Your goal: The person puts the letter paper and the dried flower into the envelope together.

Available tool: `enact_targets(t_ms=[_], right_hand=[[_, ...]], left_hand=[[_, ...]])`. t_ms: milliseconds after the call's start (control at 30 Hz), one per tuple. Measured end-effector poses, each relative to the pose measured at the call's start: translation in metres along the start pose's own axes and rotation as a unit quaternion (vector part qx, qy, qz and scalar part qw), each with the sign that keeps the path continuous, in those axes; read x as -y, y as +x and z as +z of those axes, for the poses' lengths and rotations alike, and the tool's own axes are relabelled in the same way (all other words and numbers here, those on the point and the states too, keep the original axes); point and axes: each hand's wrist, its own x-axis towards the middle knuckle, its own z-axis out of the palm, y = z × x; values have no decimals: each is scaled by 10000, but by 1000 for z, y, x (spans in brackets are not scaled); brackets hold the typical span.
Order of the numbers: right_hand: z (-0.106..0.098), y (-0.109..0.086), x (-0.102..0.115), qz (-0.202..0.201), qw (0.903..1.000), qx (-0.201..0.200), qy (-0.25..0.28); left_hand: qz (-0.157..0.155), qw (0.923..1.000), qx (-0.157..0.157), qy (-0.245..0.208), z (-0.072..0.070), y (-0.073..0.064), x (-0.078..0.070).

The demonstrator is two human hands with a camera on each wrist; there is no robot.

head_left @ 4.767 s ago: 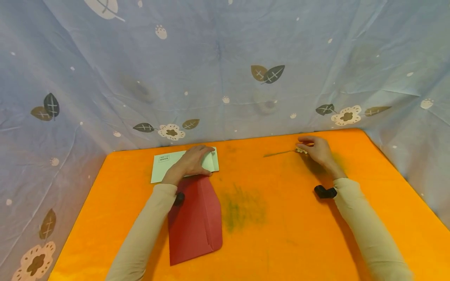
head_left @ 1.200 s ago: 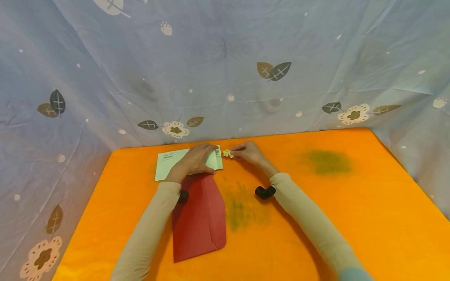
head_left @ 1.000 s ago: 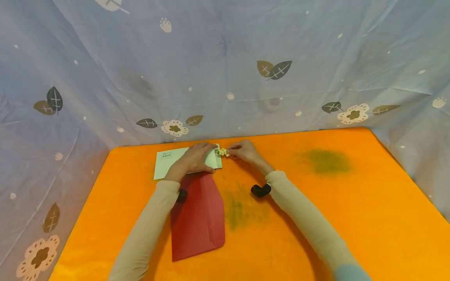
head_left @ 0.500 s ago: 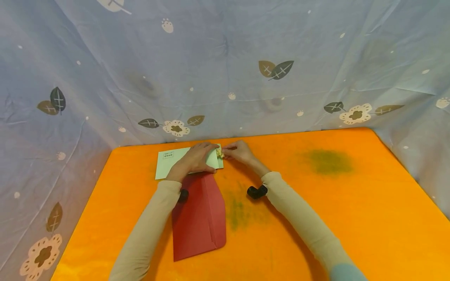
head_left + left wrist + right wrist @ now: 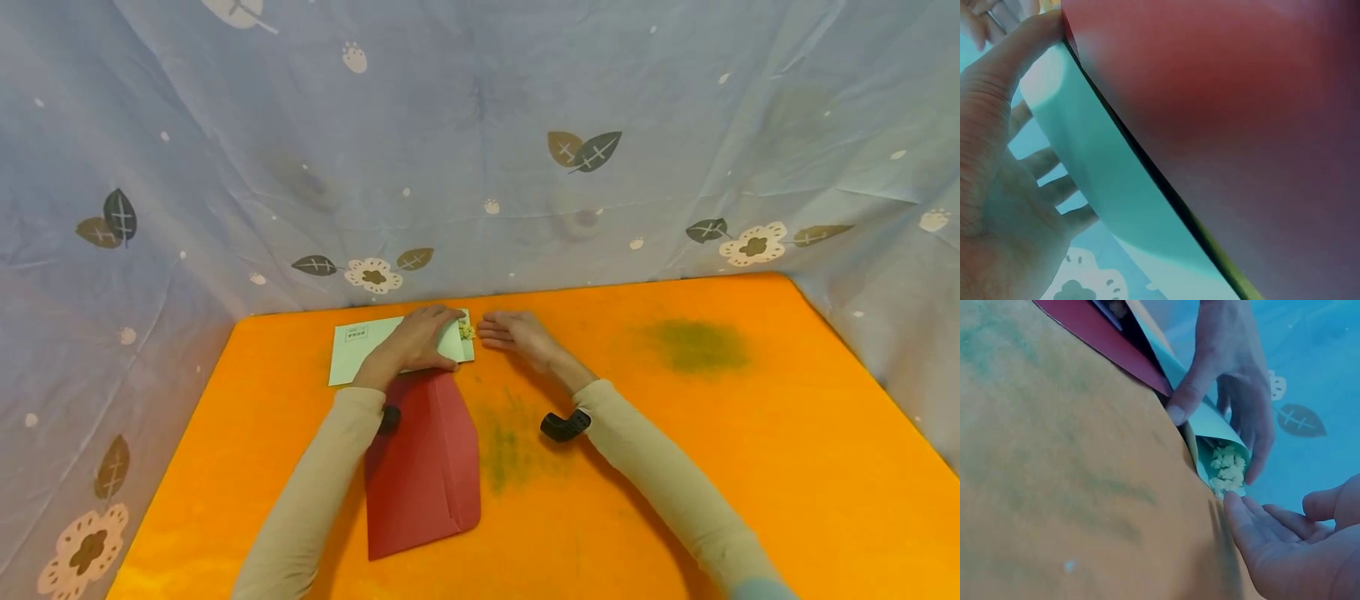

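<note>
My left hand point(image 5: 414, 342) grips the pale green envelope point(image 5: 352, 357) across its width, thumb on the near edge and fingers on the far one. In the right wrist view the envelope's mouth bows open. A yellow dried flower point(image 5: 1229, 467) sits in that mouth, its cluster showing and its stem hidden inside. My right hand point(image 5: 525, 335) is just right of the mouth, fingers straight and together; in the right wrist view its fingertips point(image 5: 1232, 503) are at the flower's lower end. Whether they touch it, I cannot tell.
A red envelope point(image 5: 420, 475) lies on the orange cloth point(image 5: 637, 467) nearer me, under my left wrist, its flap side to the right. Patterned blue curtain point(image 5: 480, 150) rises behind and at both sides. A greenish stain point(image 5: 693, 346) marks the cloth at right.
My right hand pinched the flower at the right, brought it left, slid it stem first into the green envelope and let go; its fingers have straightened. My left hand has kept its hold.
</note>
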Motion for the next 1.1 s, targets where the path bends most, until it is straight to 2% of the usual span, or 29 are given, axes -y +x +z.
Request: enact_targets(t_ms=[233, 567, 867, 1000, 1100], right_hand=[[12, 9, -5, 75, 9994, 164, 300], [18, 13, -7, 84, 9987, 38, 501], [-2, -7, -6, -131, 9989, -42, -439], [-14, -17, -4, -248, 9949, 15, -982], [-23, -26, -2, -384, 9870, -34, -1559]], left_hand=[[-23, 10000, 0, -19, 4, 1, -1], [30, 10000, 51, -29, 4, 7, -4], [213, 9989, 239, -328, 2, 11, -2], [255, 9974, 404, -545, 3, 10, 3], [172, 9961, 393, -777, 6, 7, 9]])
